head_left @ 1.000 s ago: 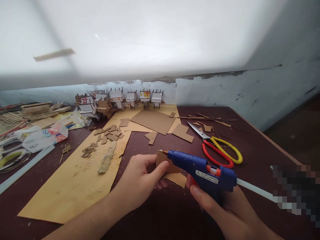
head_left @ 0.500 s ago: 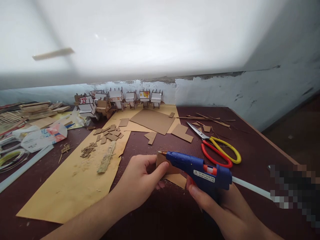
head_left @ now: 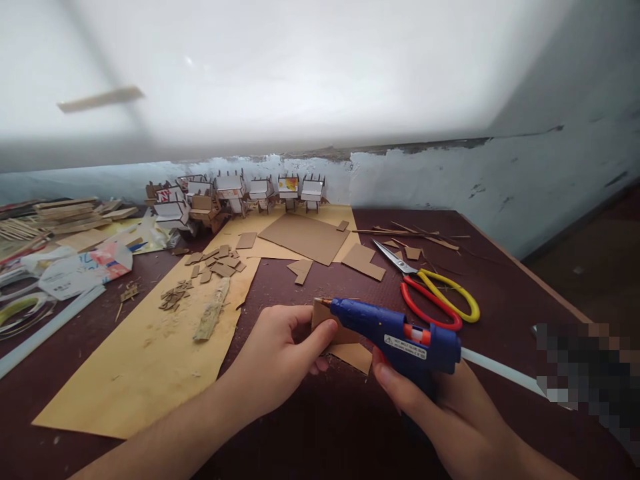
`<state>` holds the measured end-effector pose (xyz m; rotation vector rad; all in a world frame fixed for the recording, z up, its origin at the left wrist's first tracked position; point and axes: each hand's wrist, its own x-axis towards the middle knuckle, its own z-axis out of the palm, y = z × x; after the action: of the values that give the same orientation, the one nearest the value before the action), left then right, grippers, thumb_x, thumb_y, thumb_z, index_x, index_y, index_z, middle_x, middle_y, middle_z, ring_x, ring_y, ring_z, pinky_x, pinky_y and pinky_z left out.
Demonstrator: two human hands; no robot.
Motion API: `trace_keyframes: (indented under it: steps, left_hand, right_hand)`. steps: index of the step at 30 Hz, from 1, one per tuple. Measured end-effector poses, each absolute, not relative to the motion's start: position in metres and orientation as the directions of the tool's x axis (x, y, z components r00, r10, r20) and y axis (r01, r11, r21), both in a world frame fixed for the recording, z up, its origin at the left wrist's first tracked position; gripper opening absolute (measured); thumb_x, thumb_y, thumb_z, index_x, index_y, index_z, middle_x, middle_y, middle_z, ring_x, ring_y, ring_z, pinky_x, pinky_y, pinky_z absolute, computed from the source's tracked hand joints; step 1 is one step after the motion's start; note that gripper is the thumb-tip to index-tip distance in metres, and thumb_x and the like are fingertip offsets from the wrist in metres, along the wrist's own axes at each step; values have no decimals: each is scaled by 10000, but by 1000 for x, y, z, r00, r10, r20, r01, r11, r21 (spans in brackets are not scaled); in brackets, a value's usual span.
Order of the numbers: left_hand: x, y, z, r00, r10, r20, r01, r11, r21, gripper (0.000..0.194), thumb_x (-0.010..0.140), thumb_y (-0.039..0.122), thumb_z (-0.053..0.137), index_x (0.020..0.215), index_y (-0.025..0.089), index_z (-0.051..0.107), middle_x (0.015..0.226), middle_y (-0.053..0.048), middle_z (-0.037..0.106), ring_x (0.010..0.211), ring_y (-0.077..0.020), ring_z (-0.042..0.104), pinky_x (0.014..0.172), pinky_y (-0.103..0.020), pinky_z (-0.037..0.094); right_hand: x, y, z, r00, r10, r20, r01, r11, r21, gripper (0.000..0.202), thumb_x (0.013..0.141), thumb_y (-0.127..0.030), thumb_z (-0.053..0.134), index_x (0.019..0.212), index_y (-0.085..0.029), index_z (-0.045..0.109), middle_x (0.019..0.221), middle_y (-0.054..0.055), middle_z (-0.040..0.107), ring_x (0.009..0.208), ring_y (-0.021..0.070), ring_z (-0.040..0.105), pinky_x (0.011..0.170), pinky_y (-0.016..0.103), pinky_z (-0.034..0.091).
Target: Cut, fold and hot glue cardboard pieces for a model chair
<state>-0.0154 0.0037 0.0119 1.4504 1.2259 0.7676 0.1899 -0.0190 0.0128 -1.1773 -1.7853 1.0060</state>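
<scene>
Between the thumb and fingers of my left hand point(head_left: 283, 357) is a piece of cardboard point(head_left: 347, 335), held upright. A second flap of cardboard point(head_left: 353, 355) shows just below it; whether the two are joined I cannot tell. My right hand point(head_left: 440, 413) is wrapped round the grip of a blue hot glue gun point(head_left: 385, 327), its nozzle at the upper edge of the cardboard near my left thumb. A pale glue stick point(head_left: 505, 370) sticks out of the gun's back. The gun's body hides part of the cardboard and some right-hand fingers.
Scissors point(head_left: 430, 283) with red and yellow handles lie right of the gun. Cardboard offcuts point(head_left: 223, 263) lie on yellow paper point(head_left: 150, 373) at the left. Several small cardboard models point(head_left: 230, 190) stand along the wall. Tape rolls point(head_left: 23, 313) and plastic bags sit far left.
The whole view has shifted slightly. The glue gun's nozzle stays at the cardboard's top edge, and both hands keep nearly the same hold.
</scene>
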Motion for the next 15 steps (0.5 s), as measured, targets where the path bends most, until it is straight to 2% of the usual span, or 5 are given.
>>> trace_keyframes:
  steps: [6,15]
  left_hand:
    - [-16,3,11,268,955,-127,279,50,959,390,945,498,588,803,152,695,637,-23,624,574,-154,604,545,-243,476]
    - [-15,5,11,254,959,-127,287,51,957,391,945,504,586,830,151,710,632,-21,636,563,-151,613,534,-238,482]
  right_hand:
    - [187,-18,16,-251,949,191,298,264,-918,246,922,-419,632,938,-245,806,752,35,752,701,247,690,679,320,590]
    - [189,-18,17,-267,947,181,328,266,-906,246,926,-378,611,931,-237,812,748,24,753,659,220,676,621,288,574]
